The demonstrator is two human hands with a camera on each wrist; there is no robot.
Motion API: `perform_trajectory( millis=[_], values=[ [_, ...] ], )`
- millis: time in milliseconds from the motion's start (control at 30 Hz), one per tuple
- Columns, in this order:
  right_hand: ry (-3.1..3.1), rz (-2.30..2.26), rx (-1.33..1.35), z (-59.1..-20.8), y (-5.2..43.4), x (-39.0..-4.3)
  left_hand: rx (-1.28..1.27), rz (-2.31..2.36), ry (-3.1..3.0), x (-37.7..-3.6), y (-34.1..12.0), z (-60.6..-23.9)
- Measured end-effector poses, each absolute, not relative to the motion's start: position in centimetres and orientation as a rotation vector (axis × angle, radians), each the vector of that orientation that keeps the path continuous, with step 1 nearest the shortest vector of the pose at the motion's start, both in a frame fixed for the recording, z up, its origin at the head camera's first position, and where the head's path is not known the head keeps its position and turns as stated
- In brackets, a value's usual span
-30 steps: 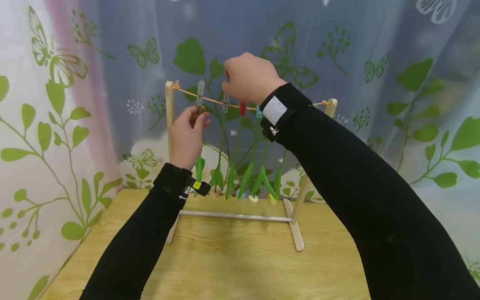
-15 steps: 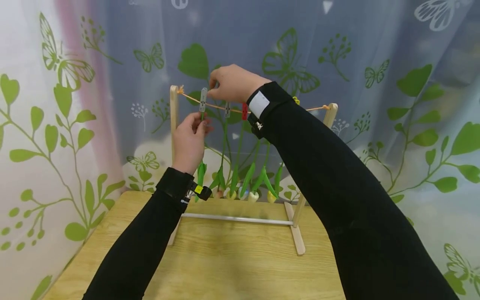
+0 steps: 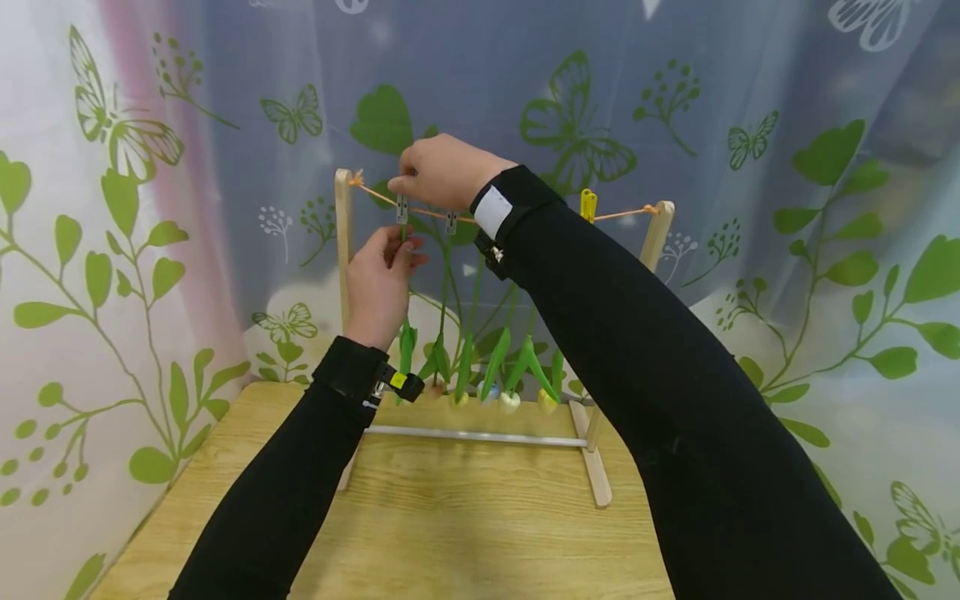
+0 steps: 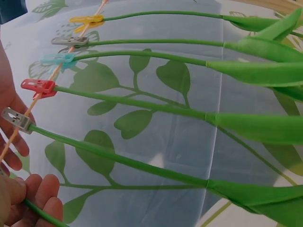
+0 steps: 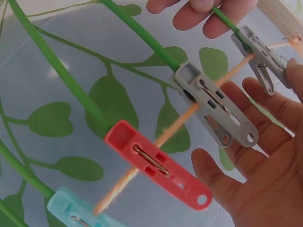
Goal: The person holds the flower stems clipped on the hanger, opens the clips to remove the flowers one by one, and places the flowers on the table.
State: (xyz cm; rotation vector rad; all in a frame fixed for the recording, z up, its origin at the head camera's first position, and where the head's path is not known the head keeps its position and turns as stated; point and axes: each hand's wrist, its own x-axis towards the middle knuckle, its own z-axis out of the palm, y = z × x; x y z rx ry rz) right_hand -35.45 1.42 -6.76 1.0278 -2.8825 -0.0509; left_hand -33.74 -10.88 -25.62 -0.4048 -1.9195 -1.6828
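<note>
My left hand point(image 3: 381, 283) pinches the green stem point(image 5: 224, 19) of an artificial flower just below the leftmost grey clothespin point(image 3: 402, 208). That clothespin sits on the orange string, its jaws at the stem's end. From above, my right hand point(image 3: 450, 171) grips the clothespin's handles between thumb and fingers. In the right wrist view, a second grey clothespin point(image 5: 213, 104), a red clothespin point(image 5: 158, 165) and a light blue clothespin point(image 5: 78, 210) follow along the string point(image 5: 177, 125). Each has a green stem in it. The flower in my left hand has its bloom hidden in the head view.
A wooden stand point(image 3: 658, 233) holds the string between two posts, with a white bar point(image 3: 472, 435) low down. Upside-down tulips point(image 3: 509, 402) hang above the wooden table point(image 3: 480, 517). A yellow clothespin point(image 3: 588, 205) is farther right. A patterned curtain point(image 3: 480, 83) is behind.
My right hand has moved left and slightly down along the string, from above the middle clothespins to the leftmost grey one. My left hand keeps its pinch on the stem.
</note>
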Motion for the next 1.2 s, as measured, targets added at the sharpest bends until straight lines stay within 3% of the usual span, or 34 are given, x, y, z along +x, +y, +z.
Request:
perform_trajectory(
  millis=[1200],
  values=[
    [-2.877,0.057,1.026,-7.75,1.37,-36.0,-0.397,-1.658,-1.919,-33.61,-10.9,-26.17]
  ],
)
